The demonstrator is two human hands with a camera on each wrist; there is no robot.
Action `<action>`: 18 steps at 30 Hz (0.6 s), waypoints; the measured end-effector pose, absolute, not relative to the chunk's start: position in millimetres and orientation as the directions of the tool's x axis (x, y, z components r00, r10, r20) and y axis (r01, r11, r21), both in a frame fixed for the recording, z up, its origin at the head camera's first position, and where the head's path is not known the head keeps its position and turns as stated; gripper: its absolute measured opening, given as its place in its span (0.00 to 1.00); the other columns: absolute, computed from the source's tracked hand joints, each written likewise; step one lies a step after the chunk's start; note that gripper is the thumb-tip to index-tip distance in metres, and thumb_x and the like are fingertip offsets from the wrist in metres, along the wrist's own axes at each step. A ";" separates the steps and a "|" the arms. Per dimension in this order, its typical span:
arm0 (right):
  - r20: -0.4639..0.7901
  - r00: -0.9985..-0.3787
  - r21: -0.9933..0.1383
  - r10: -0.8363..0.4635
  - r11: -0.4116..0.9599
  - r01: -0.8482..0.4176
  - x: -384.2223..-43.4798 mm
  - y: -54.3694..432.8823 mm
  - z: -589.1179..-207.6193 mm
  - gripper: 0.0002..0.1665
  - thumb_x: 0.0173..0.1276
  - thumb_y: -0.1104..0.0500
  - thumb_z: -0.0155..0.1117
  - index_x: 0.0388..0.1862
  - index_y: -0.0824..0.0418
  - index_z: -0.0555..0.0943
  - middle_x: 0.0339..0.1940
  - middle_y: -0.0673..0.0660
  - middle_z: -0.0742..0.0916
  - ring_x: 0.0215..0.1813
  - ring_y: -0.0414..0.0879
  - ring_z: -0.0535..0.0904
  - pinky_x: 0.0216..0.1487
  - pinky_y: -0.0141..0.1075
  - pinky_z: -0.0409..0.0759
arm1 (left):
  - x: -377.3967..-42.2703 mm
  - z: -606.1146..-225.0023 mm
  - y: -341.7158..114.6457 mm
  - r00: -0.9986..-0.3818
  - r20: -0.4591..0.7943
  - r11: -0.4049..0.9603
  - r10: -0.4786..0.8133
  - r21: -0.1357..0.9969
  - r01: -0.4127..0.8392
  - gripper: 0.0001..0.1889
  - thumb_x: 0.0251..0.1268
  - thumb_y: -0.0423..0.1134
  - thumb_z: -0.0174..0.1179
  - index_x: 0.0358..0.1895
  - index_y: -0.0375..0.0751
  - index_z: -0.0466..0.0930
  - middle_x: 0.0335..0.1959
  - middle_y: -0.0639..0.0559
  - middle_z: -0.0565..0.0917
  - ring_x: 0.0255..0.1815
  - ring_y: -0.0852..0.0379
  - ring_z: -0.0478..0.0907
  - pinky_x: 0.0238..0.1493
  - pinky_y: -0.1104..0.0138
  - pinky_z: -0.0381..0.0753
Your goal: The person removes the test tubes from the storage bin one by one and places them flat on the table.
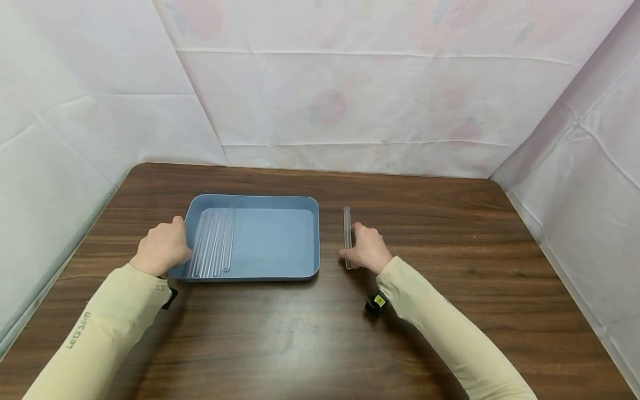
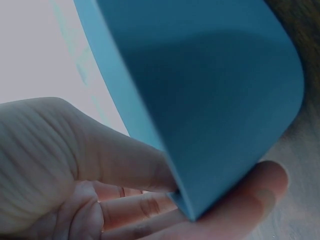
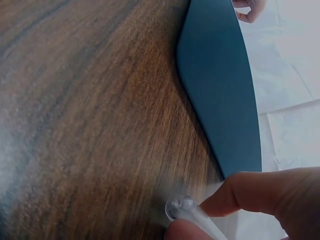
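Observation:
A shallow blue tray (image 1: 277, 239) sits on the table, with several clear test tubes (image 1: 214, 244) lying side by side along its left part. My left hand (image 1: 163, 244) grips the tray's left wall; in the left wrist view its thumb (image 2: 135, 162) is on one side of the wall and fingers on the other. To the right of the tray, a single clear test tube (image 1: 347, 233) points away from me. My right hand (image 1: 368, 248) pinches it near its closer end. That rounded end shows between thumb and forefinger (image 3: 225, 197) in the right wrist view.
The brown wood-grain table (image 1: 300, 344) has its far edge against a white cloth wall (image 1: 370, 105) with faint pink prints. More white cloth hangs at left and right. A black wrist camera (image 1: 376, 304) sits under the right sleeve's cuff, close over the table.

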State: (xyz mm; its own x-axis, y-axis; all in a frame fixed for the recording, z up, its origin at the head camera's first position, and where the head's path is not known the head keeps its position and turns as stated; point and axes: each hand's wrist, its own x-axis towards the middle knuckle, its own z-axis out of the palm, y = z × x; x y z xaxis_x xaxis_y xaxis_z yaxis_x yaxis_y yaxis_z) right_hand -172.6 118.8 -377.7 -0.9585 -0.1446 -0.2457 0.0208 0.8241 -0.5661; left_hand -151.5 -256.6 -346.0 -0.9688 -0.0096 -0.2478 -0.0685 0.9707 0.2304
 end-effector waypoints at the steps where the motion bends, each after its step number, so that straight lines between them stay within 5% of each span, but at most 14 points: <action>1: -0.255 -0.955 -0.571 -0.149 0.821 0.025 -172.9 119.1 -377.7 0.38 0.58 0.58 0.69 0.65 0.71 0.67 0.21 0.58 0.86 0.16 0.42 0.81 0.46 0.42 0.81 | -151.4 -345.9 -256.6 -0.969 -0.248 0.971 -0.009 0.231 -0.069 0.28 0.51 0.30 0.52 0.53 0.12 0.58 0.29 0.24 0.74 0.28 0.33 0.75 0.25 0.51 0.73; 18: -0.260 -0.953 -0.554 -0.156 0.832 0.014 -173.4 120.1 -377.7 0.36 0.61 0.57 0.66 0.65 0.71 0.67 0.23 0.59 0.85 0.16 0.42 0.82 0.32 0.36 0.82 | -151.2 -345.6 -255.9 -0.967 -0.256 0.970 -0.007 0.232 -0.068 0.28 0.52 0.30 0.52 0.54 0.11 0.57 0.30 0.24 0.74 0.28 0.35 0.75 0.25 0.51 0.73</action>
State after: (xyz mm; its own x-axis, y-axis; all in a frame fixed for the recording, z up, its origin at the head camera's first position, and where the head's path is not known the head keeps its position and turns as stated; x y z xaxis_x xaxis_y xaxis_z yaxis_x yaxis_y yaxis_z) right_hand -173.4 120.1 -377.7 -0.9529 -0.1564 -0.2600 0.0144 0.8325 -0.5539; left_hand -151.2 -255.9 -345.6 -0.9666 -0.0068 -0.2561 -0.0683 0.9703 0.2322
